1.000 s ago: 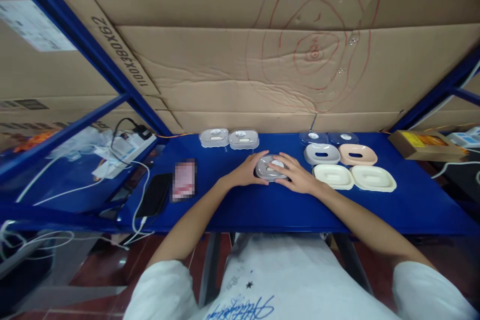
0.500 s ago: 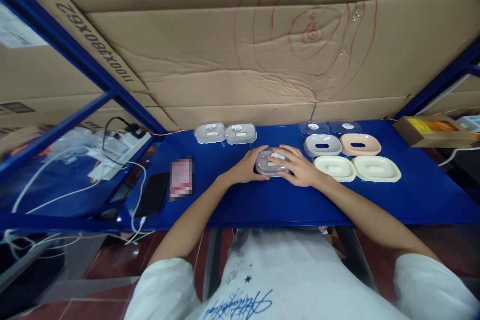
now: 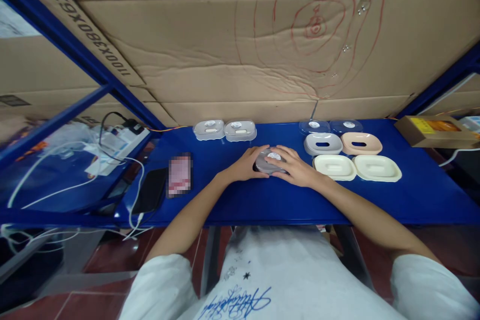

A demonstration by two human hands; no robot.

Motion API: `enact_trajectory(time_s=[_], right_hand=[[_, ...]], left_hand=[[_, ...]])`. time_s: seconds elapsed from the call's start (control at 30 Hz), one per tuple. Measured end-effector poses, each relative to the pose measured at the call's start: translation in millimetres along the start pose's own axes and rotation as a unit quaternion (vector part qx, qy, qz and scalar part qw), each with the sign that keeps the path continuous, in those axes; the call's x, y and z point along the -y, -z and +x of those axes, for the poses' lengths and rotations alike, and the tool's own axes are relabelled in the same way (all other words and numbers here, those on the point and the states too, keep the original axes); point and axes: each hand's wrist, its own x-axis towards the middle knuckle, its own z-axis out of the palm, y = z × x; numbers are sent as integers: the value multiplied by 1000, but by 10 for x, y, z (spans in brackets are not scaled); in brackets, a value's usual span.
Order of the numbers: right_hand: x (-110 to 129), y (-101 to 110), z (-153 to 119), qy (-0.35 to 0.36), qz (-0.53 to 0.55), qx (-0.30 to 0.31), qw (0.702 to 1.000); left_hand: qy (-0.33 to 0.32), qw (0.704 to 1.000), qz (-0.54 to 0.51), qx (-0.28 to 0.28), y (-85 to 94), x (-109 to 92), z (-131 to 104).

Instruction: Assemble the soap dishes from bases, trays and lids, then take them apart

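Between both hands, at the middle of the blue table, is a grey oval soap box with a clear lid and a round white sticker. My left hand grips its left side, thumb toward the near edge. From the right, my right hand holds it, fingers over the lid and right end. To the right lie a grey soap box tray and a peach one, each with an oval hole. Nearer me are two cream bases, one left and one right.
Two closed soap boxes stand at the back left, one left and one right. Two clear lids lie behind the trays. A black phone with a white cable and a pixelated item lie left. A cardboard box sits right.
My right hand has shifted slightly left over the soap box, and both hands still hold it. The camera view has moved a little; the other pieces stay in place.
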Motion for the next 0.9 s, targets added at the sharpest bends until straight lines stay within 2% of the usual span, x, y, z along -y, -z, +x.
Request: enact_trajectory(time_s=[0.33,0.7,0.9], right_hand=[[-41,134,-2,-14,10,-1,1000],[-3,20,-2,-26,-13,15,999],[-51,66,9,-28,-48,-39,998]], left_hand=[[13,1000,15,6,0,-25,4],[7,999,35,-1,26,-1,2],[3,997,73,-34,5,17,2]])
